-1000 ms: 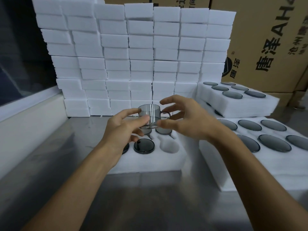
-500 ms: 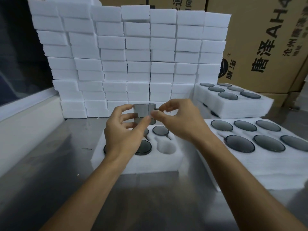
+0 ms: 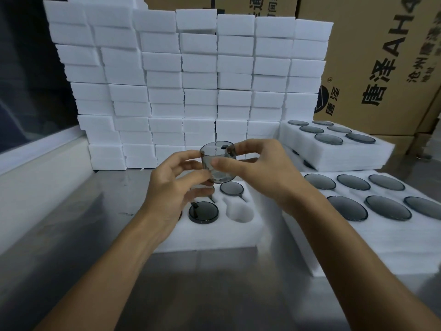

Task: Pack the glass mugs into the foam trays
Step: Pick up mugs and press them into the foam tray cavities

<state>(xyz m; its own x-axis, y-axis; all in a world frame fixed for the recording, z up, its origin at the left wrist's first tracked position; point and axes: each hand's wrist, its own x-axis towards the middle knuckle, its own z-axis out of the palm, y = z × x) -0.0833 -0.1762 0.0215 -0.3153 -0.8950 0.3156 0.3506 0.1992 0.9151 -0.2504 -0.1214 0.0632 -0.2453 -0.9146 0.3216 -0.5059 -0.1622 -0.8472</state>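
A smoky grey glass mug [image 3: 218,163] is held in the air between both hands, above the white foam tray [image 3: 214,237] in front of me. My left hand [image 3: 171,187] grips its left side with fingers curled around it. My right hand [image 3: 260,170] pinches its right side and rim. The tray holds mugs sunk in its pockets, among them one near the front [image 3: 203,212] and one further back [image 3: 231,188]. One pocket [image 3: 239,212] at the front right is vacant. My left hand hides the tray's left pockets.
Filled foam trays [image 3: 372,225] lie to the right, with another stacked behind [image 3: 334,149]. A wall of white foam blocks [image 3: 186,87] rises at the back. Cardboard boxes [image 3: 381,56] stand behind right. A steel tabletop [image 3: 83,223] spreads below, with a white ledge on the left.
The mug has tilted so that its open rim now shows, and both hands have shifted their hold on it, the right fingers now closed on its side. It stays above the tray.
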